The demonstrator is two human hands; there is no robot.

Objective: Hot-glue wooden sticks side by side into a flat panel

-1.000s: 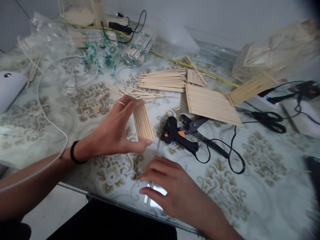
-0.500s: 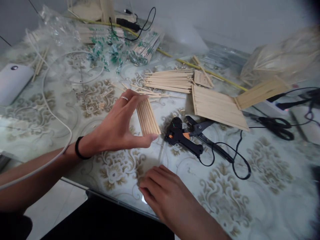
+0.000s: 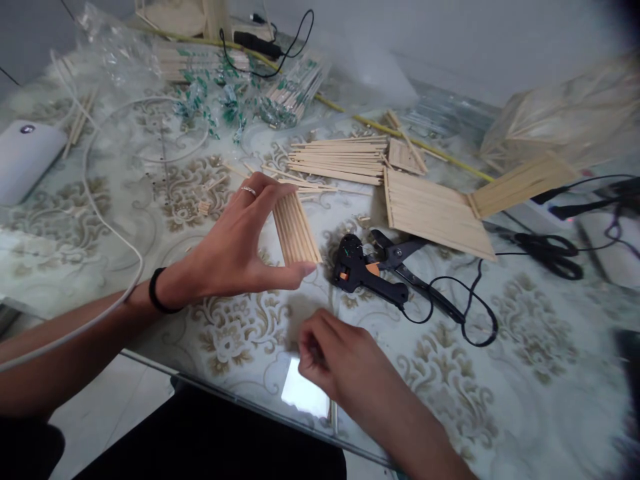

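My left hand (image 3: 240, 243) grips a small panel of wooden sticks (image 3: 297, 229) by its two ends, thumb at the near end and fingers at the far one. A ring and a black wristband show on that arm. Nearer the table's front edge, my right hand (image 3: 343, 357) is closed, its fingers curled inward; whether anything is inside them is hidden. A black glue gun (image 3: 370, 273) lies right of the panel, against dark-handled cutters (image 3: 417, 277). Loose sticks (image 3: 340, 161) are piled beyond my left hand.
Two joined stick panels (image 3: 435, 210) stand at the right, near black scissors (image 3: 550, 250). Bagged sticks (image 3: 295, 90) lie at the back. A white device (image 3: 27, 160) sits far left, and a white cable (image 3: 113, 230) crosses my left forearm.
My right hand has moved slightly up and to the right, with its fingers curled further. The glue gun has shifted a little and its cord lies differently. My left hand keeps its hold on the panel.
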